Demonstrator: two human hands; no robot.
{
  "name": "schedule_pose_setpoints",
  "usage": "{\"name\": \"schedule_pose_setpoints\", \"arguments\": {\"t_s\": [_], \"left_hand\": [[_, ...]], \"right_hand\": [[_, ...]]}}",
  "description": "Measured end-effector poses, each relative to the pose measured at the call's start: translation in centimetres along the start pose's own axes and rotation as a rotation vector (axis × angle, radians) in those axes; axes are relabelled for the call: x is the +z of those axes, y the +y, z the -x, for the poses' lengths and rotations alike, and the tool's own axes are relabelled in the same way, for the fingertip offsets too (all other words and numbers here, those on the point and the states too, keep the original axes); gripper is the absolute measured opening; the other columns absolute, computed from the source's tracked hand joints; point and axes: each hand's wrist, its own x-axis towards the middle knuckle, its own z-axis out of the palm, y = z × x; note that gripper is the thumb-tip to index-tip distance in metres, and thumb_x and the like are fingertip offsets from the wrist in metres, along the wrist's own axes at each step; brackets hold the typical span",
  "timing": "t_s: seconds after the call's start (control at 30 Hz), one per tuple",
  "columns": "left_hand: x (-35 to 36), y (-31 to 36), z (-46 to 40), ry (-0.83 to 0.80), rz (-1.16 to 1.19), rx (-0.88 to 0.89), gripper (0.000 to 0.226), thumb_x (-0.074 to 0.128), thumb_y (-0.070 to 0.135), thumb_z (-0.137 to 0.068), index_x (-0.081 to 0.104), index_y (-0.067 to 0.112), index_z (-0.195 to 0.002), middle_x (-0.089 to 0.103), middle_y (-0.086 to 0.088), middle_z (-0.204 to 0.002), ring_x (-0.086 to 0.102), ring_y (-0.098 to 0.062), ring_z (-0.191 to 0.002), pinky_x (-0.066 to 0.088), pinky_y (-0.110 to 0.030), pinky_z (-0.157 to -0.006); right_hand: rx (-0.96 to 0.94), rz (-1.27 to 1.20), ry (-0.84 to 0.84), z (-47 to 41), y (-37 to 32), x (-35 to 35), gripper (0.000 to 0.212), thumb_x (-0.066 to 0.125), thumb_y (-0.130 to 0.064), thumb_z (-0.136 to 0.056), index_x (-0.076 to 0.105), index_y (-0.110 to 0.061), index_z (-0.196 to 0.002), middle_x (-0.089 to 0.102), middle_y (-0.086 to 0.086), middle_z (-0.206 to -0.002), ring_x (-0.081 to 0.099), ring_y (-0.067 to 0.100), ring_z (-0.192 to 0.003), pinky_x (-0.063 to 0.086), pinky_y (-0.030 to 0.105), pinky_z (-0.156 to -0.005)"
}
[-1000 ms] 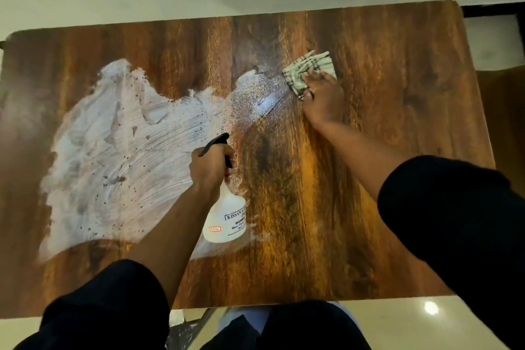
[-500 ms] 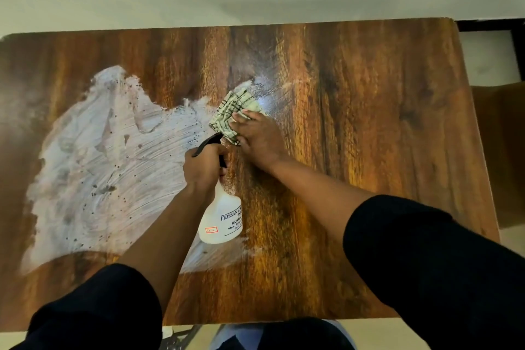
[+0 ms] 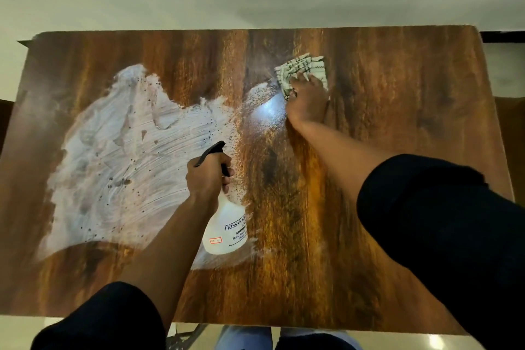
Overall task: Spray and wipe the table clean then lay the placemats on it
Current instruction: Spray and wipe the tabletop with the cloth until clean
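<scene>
— Head view first: what is seen on the table (image 3: 412, 207)?

— A dark wooden top is shown, and a broad patch of whitish smear (image 3: 119, 156) (streaked, with dark specks in it) is spread over the part left of the spray bottle (image 3: 225, 229).

— How is the bottle held?

— It is gripped at the neck by the left hand (image 3: 207, 176), with the fingers curled round it under the black trigger head. The white body is tilted toward the near edge of the table, and a printed label is carried on it (only partly readable).

— And the cloth?

— A folded checked cloth (image 3: 301, 71) is pressed flat on the wood by the right hand (image 3: 308, 102), beyond the bottle and to its right. The fingers are laid over the cloth; whether any are curled under it cannot be told. A wet, shiny streak (image 3: 270, 111) is seen between the cloth and the bottle.

— Are the hands together?

— No, they are kept well apart. Both forearms are bare, and black sleeves (image 3: 443, 221) are seen nearer than the bottle.

— Placemats?

— None can be made out.
</scene>
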Motion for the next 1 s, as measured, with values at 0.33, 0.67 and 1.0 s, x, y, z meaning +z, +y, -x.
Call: {"name": "schedule_pose_setpoints", "arguments": {"t_s": [0.33, 0.67, 1.0], "left_hand": [[-3.2, -0.7, -0.9, -0.001, 0.05, -0.01, 0.038, 0.066, 0.007, -0.079, 0.079, 0.004, -0.115, 0.064, -0.014, -0.064, 0.043, -0.018, -0.046, 0.038, -0.028, -0.044], [-8.1, -1.1, -1.2, -0.065, 0.066, 0.005, 0.036, 0.066, 0.005, -0.082, 0.08, 0.021, -0.111, 0.064, -0.013, -0.063, 0.044, -0.019, -0.047, 0.038, -0.028, -0.044], [-10.7, -1.6, -0.4, -0.112, 0.034, -0.002, 0.024, 0.067, 0.004, -0.083, 0.08, 0.01, -0.102, 0.062, -0.016, -0.062, 0.042, -0.023, -0.049, 0.036, -0.03, -0.045]], "right_hand": [[-0.595, 0.135, -0.328, 7.6, -6.2, 4.3, 0.045, 0.057, -0.018, -0.1, 0.057, -0.028, -0.143, 0.051, -0.005, -0.152, 0.042, 0.02, -0.143, 0.036, 0.04, -0.117], [-0.008, 0.089, -0.042, 3.5, -2.0, 0.3, 0.043, 0.058, -0.013, -0.1, 0.06, -0.024, -0.142, 0.049, 0.004, -0.154, 0.043, 0.027, -0.143, 0.032, 0.032, -0.119], [-0.428, 0.073, -0.266, 19.2, -8.8, 7.0, 0.044, 0.065, -0.01, -0.094, 0.064, -0.026, -0.135, 0.055, 0.0, -0.148, 0.047, 0.025, -0.141, 0.036, 0.043, -0.12]]}}
